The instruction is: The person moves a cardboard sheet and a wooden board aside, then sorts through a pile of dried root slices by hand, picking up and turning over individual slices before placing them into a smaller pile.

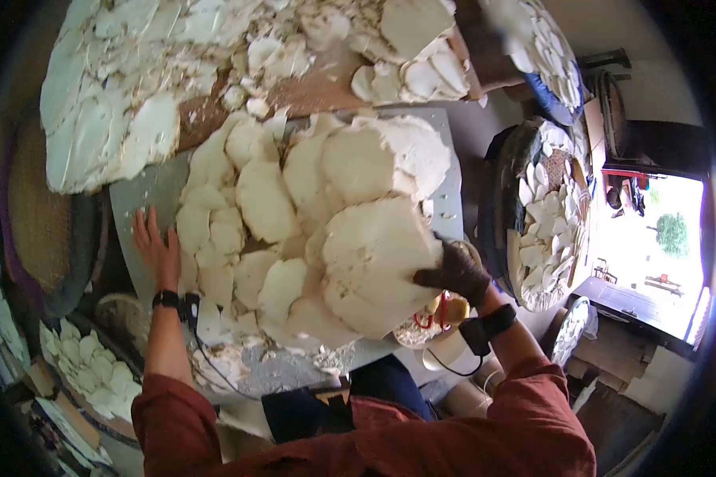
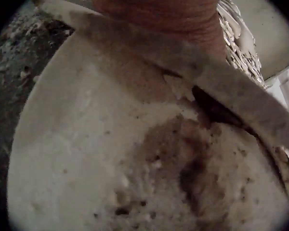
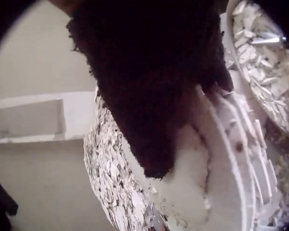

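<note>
A pile of flat, cream-coloured pieces with rounded, scalloped edges covers the grey tabletop [image 1: 445, 187]. My right hand [image 1: 461, 274], in a dark knitted glove, grips the right edge of the broad top slab [image 1: 378, 258], thumb lying over its face. In the right wrist view the dark glove [image 3: 149, 86] overlaps that edge, with several thin layers stacked beside it. My bare left hand [image 1: 159, 248] is at the pile's left side, fingers spread and straight. A pale piece [image 2: 86, 130] with brown-stained pits fills the left wrist view; the left fingers are hidden there.
A brown board [image 1: 318, 83] loaded with similar pale pieces stands beyond the table. Round trays [image 1: 533, 294] of pieces are at the right, with another batch [image 1: 87, 362] at lower left. A bowl [image 1: 410, 334] with fragments and a red-handled tool [image 1: 424, 321] sits by my right wrist.
</note>
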`<action>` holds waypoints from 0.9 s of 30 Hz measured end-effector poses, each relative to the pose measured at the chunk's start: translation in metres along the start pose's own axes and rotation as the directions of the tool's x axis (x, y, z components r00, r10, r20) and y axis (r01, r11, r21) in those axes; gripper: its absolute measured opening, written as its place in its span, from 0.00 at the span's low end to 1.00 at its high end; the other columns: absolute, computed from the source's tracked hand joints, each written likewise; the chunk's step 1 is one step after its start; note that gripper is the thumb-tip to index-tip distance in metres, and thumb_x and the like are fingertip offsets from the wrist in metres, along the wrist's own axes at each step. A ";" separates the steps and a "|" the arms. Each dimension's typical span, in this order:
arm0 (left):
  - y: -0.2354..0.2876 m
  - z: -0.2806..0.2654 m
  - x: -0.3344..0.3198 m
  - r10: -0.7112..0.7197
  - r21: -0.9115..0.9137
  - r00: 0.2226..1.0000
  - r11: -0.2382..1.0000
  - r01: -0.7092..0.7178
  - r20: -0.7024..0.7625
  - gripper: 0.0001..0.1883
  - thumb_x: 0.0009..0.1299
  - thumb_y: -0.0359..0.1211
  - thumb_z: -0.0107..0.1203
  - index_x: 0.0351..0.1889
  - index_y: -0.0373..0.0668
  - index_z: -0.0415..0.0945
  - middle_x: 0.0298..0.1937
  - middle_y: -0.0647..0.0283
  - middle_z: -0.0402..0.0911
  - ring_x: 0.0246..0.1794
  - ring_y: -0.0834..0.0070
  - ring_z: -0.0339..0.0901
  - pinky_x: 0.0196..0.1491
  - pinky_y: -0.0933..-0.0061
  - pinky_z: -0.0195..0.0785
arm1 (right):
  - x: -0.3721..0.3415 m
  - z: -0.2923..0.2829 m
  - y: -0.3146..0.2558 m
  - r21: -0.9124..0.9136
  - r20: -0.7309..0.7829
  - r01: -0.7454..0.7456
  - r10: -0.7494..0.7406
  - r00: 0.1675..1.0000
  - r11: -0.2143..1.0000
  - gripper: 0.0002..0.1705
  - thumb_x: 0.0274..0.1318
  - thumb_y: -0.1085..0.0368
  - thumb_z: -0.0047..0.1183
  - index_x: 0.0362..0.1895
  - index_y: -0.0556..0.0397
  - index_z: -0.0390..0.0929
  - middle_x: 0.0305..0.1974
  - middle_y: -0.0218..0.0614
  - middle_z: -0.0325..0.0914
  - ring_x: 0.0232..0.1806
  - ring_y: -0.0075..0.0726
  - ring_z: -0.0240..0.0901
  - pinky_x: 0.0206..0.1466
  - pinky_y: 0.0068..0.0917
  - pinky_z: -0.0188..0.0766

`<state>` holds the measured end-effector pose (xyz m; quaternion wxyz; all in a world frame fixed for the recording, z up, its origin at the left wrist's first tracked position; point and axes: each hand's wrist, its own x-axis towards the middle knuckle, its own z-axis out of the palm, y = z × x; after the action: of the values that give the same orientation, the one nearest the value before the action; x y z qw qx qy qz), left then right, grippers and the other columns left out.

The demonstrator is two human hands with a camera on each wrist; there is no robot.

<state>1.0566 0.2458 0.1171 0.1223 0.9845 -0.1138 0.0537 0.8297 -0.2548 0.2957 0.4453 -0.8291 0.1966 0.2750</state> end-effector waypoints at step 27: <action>0.013 -0.008 0.006 -0.027 0.013 0.999 1.000 0.027 0.032 0.30 0.70 0.37 0.47 0.70 0.44 0.56 0.74 0.53 0.49 0.76 0.55 0.42 0.73 0.49 0.35 | 0.261 -0.180 0.063 0.969 -0.246 0.228 0.336 0.909 0.091 0.19 0.54 0.51 0.59 0.40 0.52 0.73 0.36 0.45 0.77 0.37 0.49 0.75 0.50 0.44 0.74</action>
<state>1.0587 0.2340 0.1287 0.1149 0.9874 -0.1022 0.0368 1.0458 -0.4609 0.1726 0.8218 -0.3378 0.4491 -0.0942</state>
